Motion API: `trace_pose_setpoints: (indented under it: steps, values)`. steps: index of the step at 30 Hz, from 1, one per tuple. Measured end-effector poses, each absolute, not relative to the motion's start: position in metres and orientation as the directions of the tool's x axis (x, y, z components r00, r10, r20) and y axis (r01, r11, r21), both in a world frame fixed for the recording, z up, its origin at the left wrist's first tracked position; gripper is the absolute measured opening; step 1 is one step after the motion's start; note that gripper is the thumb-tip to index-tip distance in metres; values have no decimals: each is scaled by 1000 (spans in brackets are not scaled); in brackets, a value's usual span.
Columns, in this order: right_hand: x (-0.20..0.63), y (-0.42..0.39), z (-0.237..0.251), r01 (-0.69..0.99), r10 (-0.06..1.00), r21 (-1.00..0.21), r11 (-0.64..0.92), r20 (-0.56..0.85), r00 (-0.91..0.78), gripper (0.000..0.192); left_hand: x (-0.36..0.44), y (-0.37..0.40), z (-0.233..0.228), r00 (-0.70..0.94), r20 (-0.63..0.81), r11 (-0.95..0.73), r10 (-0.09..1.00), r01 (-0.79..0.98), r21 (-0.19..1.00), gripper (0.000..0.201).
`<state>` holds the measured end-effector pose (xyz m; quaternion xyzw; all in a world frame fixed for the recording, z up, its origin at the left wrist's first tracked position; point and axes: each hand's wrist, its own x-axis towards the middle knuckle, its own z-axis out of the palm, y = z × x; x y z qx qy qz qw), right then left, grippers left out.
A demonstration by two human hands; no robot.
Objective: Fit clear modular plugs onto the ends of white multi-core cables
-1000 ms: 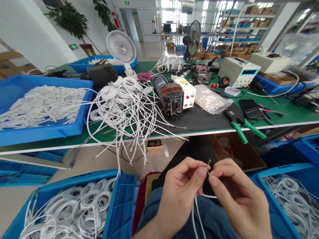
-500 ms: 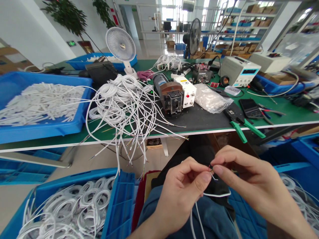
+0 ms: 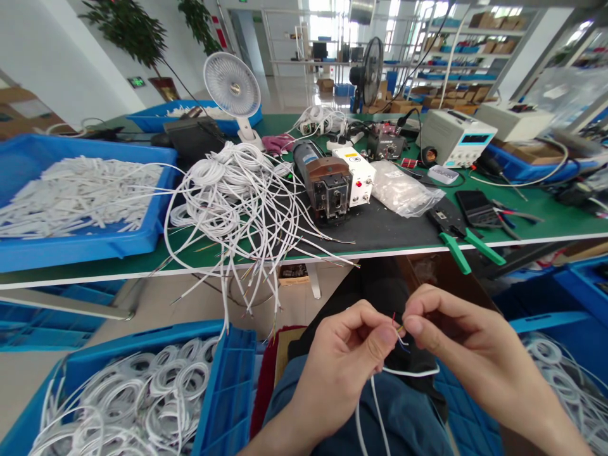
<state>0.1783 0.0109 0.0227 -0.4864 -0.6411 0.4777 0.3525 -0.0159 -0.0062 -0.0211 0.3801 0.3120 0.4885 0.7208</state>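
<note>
Two hands work one white cable (image 3: 375,405) over the lap, below the bench's (image 3: 332,253) near edge. Left hand (image 3: 342,367): thumb & forefinger pinched shut on the cable just under its stripped end. Right hand (image 3: 456,348): fingertips closed on the thin coloured cores (image 3: 398,330). To do it well: keep left pinch close to the jacket end, fan cores one at a time w/ right, don't kink them.
</note>
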Motion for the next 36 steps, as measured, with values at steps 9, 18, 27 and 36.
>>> trace_pose_setpoints:
  steps: [9, 18, 27, 36]
  values:
    - [178, 9, 26, 321, 965, -941, 107, 20, -263, 20, -16, -7, -18, 253, -36, 138, 967, -399, 907, 19]
    - [184, 8, 23, 348, 957, -927, 137, 33, -288, 14, -15, -8, -21, 243, -41, 140, 969, -405, 904, 17]
    - [185, 4, 20, 331, 939, -908, 258, 154, -308, 6, -16, -8, -19, 300, -53, 187, 953, -439, 879, 17]
    - [184, 4, 21, 266, 916, -920, 287, 183, -357, 10, -17, -6, -18, 329, -34, 190, 944, -452, 872, 22]
